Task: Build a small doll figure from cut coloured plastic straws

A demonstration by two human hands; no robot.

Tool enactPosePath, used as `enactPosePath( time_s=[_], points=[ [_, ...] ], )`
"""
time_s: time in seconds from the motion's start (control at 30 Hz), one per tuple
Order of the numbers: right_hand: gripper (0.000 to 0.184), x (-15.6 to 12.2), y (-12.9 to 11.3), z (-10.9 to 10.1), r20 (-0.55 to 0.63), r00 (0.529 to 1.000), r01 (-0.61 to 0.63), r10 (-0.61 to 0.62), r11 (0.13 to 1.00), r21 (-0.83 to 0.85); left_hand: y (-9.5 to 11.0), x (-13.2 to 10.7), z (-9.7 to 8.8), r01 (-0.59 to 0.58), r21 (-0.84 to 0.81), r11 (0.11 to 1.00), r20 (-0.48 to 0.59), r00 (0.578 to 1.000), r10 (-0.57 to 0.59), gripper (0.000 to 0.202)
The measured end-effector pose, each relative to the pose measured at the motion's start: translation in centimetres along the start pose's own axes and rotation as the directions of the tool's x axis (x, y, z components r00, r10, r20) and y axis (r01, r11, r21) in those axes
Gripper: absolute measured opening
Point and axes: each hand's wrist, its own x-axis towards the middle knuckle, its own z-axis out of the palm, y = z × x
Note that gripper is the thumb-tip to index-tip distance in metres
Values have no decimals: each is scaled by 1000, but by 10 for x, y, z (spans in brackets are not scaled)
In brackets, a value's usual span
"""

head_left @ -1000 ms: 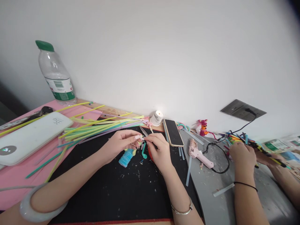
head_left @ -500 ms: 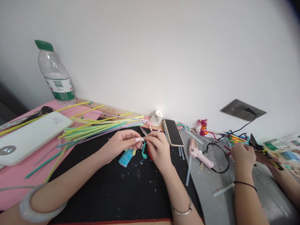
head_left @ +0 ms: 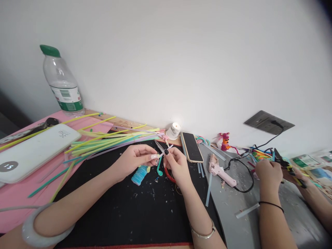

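Both my hands meet over the black mat (head_left: 111,214). My left hand (head_left: 137,157) pinches one end of a short pale lilac pipe cleaner piece (head_left: 169,147), which slants up to the right. Thumb and fingers of my right hand (head_left: 176,162) close on the same piece farther along. Beneath my left fingers lies a blue ribbed, fuzzy roll (head_left: 140,175) with a bit of yellow at its end. A teal pipe cleaner (head_left: 159,170) with a curled tip is just right of it. Red-handled scissors (head_left: 169,176) lie partly hidden under my right hand.
Loose pipe cleaners (head_left: 116,140) spread at left beside a white power bank (head_left: 38,150) and a bottle (head_left: 62,83). Behind are a paper cup (head_left: 173,131) and a phone (head_left: 192,147). A corded pink glue gun (head_left: 220,171) lies right, near another person's hands (head_left: 269,173) with black-and-yellow pliers (head_left: 287,166).
My right hand has turned, so its dark thumbnail and the slanting lilac piece now show. More of the scissors' red handle is visible. The other person's pliers have shifted slightly.
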Motion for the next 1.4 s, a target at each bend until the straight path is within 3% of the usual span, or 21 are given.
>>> enactPosePath(
  time_s=[0.07, 0.17, 0.33, 0.7, 1.07, 1.13, 1.23, 1.33, 1.4],
  points=[
    [37, 0, -1, 0, 158, 978, -159, 137, 978, 136, 2, -1, 2, -13, 32, 999, 45, 999, 11, 16],
    [43, -2, -2, 0, 331, 907, -344, 260, 912, 225, 4, -2, 5, -33, 57, 998, 71, 997, 29, 13],
    [43, -5, -6, 2, 466, 821, -475, 330, 848, 236, 5, -2, 5, -64, 32, 997, 56, 996, 62, 13],
    [44, -4, -5, 5, 331, 909, -369, 252, 856, 362, 0, -4, 7, -96, 177, 979, 123, 990, 74, 20],
    [36, -4, -6, 5, 329, 908, -343, 261, 913, 222, 5, -10, 8, -191, 486, 853, 125, 981, 148, 5],
    [37, -4, -6, 4, 326, 910, -320, 255, 933, 163, 4, -10, 7, -239, 559, 794, 148, 971, 188, 8],
    [37, -4, -5, 2, 309, 926, -231, 216, 973, 14, 2, -10, 5, -343, 688, 640, 205, 937, 282, 14],
    [37, -4, -5, 1, 286, 952, -55, 111, 979, -195, 1, -10, 4, -450, 760, 469, 303, 883, 358, 18],
    [34, -5, -7, 1, 264, 964, 67, 26, 940, -335, 0, -11, 4, -506, 781, 366, 380, 850, 365, 22]
  ],
)
